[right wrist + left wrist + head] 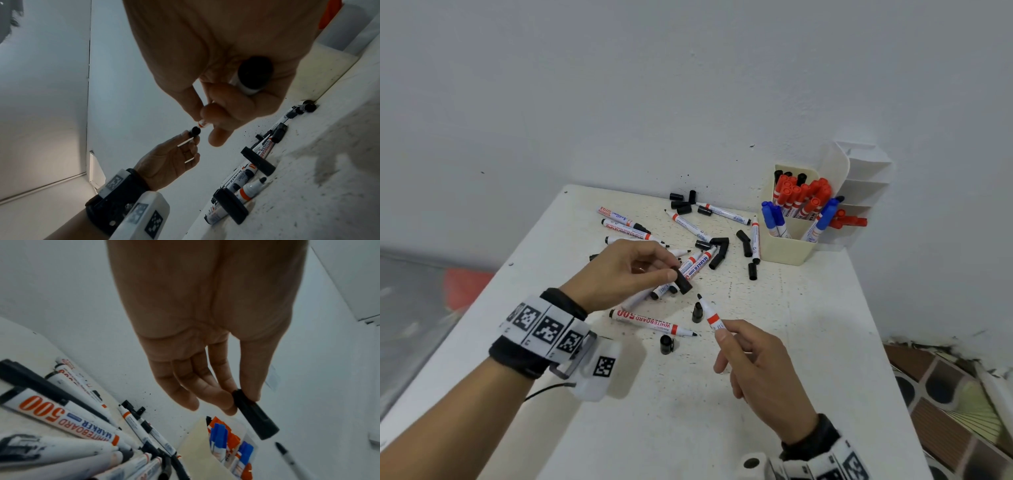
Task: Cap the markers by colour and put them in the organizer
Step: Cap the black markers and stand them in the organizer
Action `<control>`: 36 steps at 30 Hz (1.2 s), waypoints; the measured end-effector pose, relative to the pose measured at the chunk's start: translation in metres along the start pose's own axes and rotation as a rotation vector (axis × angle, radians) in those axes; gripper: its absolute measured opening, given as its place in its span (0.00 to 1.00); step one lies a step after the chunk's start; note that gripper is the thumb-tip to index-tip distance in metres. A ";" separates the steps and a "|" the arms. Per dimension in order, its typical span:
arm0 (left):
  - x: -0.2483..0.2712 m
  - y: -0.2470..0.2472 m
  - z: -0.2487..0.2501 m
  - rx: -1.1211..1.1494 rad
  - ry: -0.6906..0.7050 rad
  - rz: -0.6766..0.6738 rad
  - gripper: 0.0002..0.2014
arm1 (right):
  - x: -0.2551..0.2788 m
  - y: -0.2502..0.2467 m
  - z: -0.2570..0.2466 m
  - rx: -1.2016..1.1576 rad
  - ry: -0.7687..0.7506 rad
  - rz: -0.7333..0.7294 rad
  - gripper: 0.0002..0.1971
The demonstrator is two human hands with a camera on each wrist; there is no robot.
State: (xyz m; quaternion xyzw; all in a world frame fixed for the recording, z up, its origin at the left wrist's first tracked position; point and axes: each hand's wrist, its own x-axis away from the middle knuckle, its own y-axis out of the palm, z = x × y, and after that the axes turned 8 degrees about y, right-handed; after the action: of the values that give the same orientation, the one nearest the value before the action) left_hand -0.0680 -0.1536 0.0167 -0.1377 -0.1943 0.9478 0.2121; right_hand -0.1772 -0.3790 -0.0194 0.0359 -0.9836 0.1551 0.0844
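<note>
My left hand [650,270] pinches a black cap [683,283] between thumb and fingers, above the pile of markers; the cap [255,415] shows clearly in the left wrist view. My right hand [736,337] grips an uncapped black-tipped marker [709,313], its tip pointing up-left toward the cap with a small gap between them. In the right wrist view the marker's black rear end [254,73] sits in my palm. Several uncapped markers [654,322] and loose black caps [667,344] lie on the white table [808,325].
A cream organizer [787,246] at the back right holds capped red, blue and black markers. A white tiered rack [866,185] stands behind it against the wall. The table's right edge drops to a tiled floor [955,411].
</note>
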 end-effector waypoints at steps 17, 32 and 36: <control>0.004 0.011 0.010 0.133 0.029 -0.083 0.11 | -0.003 0.005 -0.012 0.053 -0.073 0.020 0.08; -0.005 0.011 -0.008 0.127 -0.001 -0.174 0.11 | -0.004 -0.001 0.002 0.110 -0.089 0.006 0.07; -0.012 -0.007 -0.012 0.033 0.003 -0.086 0.12 | -0.001 -0.008 0.004 0.104 -0.076 0.000 0.09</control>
State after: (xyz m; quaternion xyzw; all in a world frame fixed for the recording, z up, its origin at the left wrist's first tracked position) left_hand -0.0507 -0.1495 0.0108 -0.1270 -0.1840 0.9406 0.2553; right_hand -0.1758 -0.3879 -0.0214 0.0463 -0.9767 0.2045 0.0452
